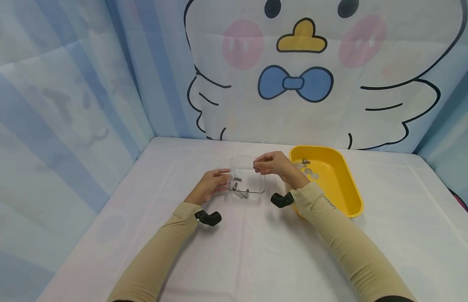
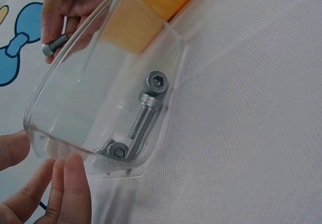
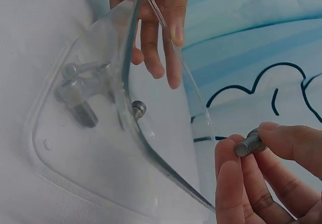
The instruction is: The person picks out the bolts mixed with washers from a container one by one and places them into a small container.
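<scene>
A clear plastic box [image 1: 253, 181] holds several metal socket-head screws [image 2: 146, 116], lying loose along its bottom and near side. At the box's left side is my left hand [image 1: 213, 183], its fingers straight, with fingertips and thumb right at the wall and corner. Over the box's right part, my right hand [image 1: 276, 167] pinches a single socket-head screw [image 3: 250, 144] between thumb and fingers. That screw's threaded end shows in the right wrist view, its head in the left wrist view.
To the right stands a yellow tray [image 1: 341, 180], partly covered by my right forearm. Flat washers [image 1: 314, 176] and another screw [image 1: 305, 161] lie at its left end. A white cloth [image 1: 143, 209] covers the table, with printed curtains behind and at the sides.
</scene>
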Action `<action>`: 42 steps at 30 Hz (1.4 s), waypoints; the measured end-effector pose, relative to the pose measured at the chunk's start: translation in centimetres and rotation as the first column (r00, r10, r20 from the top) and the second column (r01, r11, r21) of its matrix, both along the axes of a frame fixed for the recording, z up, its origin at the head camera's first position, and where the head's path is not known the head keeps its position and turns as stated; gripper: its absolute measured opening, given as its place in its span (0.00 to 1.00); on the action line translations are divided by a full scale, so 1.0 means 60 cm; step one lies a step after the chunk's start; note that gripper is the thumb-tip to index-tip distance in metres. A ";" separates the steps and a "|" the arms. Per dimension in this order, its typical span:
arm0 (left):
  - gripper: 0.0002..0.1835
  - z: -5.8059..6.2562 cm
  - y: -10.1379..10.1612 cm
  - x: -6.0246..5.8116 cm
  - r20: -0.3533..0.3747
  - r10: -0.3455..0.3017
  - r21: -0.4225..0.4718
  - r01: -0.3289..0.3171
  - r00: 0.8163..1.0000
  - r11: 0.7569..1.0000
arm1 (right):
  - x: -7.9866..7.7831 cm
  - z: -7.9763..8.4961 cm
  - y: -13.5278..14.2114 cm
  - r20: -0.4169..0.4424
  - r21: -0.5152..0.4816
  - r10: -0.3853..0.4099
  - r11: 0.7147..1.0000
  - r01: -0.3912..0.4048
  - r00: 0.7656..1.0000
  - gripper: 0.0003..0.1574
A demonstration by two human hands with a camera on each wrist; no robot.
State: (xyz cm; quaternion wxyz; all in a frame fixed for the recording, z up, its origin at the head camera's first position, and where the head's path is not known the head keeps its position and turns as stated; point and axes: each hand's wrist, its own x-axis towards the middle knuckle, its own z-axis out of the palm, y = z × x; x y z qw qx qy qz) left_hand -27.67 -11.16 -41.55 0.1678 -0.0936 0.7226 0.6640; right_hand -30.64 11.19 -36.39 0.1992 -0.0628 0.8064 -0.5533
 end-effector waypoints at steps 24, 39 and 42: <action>0.23 0.001 0.000 0.000 0.005 -0.009 0.018 0.009 1.000 1.000 | 0.001 0.002 0.006 -0.011 0.022 -0.036 0.999 0.036 0.999 0.23; 0.23 0.002 -0.001 -0.001 0.015 0.001 0.011 -0.001 1.000 1.000 | 0.002 0.008 0.007 0.011 0.022 -0.018 1.000 0.018 1.000 0.29; 0.23 0.002 -0.001 -0.001 0.017 -0.001 0.009 0.001 1.000 1.000 | 0.004 0.013 0.008 0.002 0.031 -0.014 0.999 0.014 1.000 0.30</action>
